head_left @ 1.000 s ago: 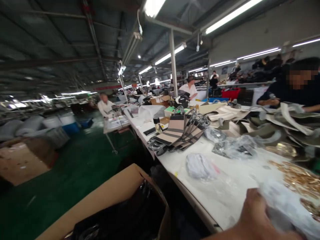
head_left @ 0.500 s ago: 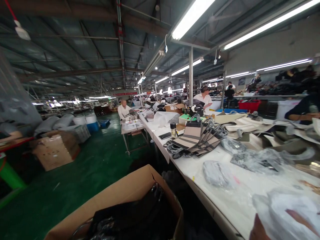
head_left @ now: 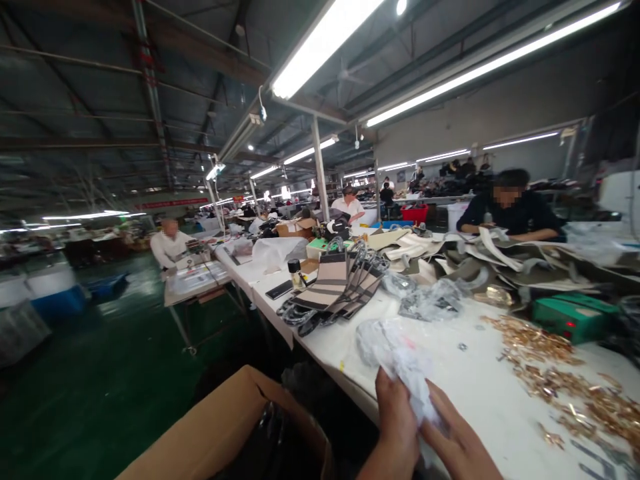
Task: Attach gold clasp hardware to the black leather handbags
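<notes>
White plastic [head_left: 409,365] partly hides your left hand [head_left: 395,408] and right hand [head_left: 450,427]; whether it wraps anything, you cannot determine. The lower edge cuts both your forearms and the carton [head_left: 200,423], whose black contents [head_left: 250,445] are too dark to identify. Gold-coloured pieces [head_left: 555,387] are too small to identify singly. Piled strips [head_left: 505,263] conceal the co-worker's [head_left: 517,210] lower body from you.

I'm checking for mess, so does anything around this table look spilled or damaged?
Shiny gold pieces lie loose, scattered across the right of the white table, so they look spilled, though possibly spread on purpose. The cardboard box beside it looks split at a top corner.
</notes>
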